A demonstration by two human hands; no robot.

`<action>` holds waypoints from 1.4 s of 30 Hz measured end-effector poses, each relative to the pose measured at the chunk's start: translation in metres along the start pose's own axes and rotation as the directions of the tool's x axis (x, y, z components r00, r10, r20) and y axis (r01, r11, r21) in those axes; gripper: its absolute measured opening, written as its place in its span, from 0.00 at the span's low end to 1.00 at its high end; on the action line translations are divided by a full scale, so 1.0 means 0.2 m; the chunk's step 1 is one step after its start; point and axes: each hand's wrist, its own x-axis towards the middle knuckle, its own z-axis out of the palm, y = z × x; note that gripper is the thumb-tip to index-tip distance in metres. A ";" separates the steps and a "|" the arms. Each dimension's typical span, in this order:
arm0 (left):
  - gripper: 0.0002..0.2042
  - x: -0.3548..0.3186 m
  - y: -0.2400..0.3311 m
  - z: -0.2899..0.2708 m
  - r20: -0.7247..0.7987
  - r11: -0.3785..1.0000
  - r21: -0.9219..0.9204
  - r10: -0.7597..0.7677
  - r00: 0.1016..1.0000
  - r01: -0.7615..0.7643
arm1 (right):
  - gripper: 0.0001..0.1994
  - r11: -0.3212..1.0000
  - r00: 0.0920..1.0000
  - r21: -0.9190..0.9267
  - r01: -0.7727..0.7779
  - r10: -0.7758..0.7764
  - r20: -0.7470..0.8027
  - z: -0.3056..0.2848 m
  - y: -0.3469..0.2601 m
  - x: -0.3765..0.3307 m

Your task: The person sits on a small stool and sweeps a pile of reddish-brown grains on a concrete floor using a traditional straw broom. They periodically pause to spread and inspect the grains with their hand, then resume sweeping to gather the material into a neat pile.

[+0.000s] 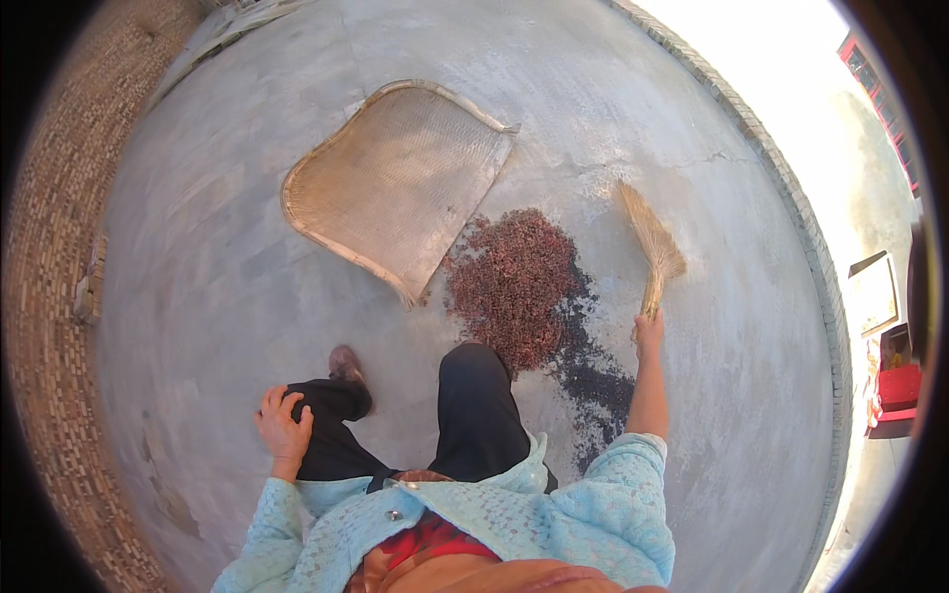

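Note:
My right hand (647, 332) grips the handle of a straw hand broom (652, 242), whose bristles fan out ahead of it over the concrete. My left hand (283, 420) rests on my left knee, fingers spread, holding nothing. Between the broom and a woven winnowing basket (400, 173) lies a heap of dark red dried berries or husks (514, 287). Small black seeds (598, 390) are scattered along the heap's right side and down toward my right forearm. The basket's straight open edge faces the heap, touching or nearly touching its left side. The basket itself holds nothing visible.
Grey concrete floor (198, 316) surrounds me. A brick wall (59, 247) runs along the left, with a few stacked bricks (92, 282) at its foot. A brick edging (791, 188) curves along the right; beyond it stand red items (898, 390) in bright sunlight.

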 end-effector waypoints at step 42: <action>0.12 0.14 0.13 -0.04 0.042 1.000 0.003 0.006 0.999 -0.006 | 0.37 0.925 0.924 -0.326 0.198 -0.065 0.376 0.14 0.00 -0.48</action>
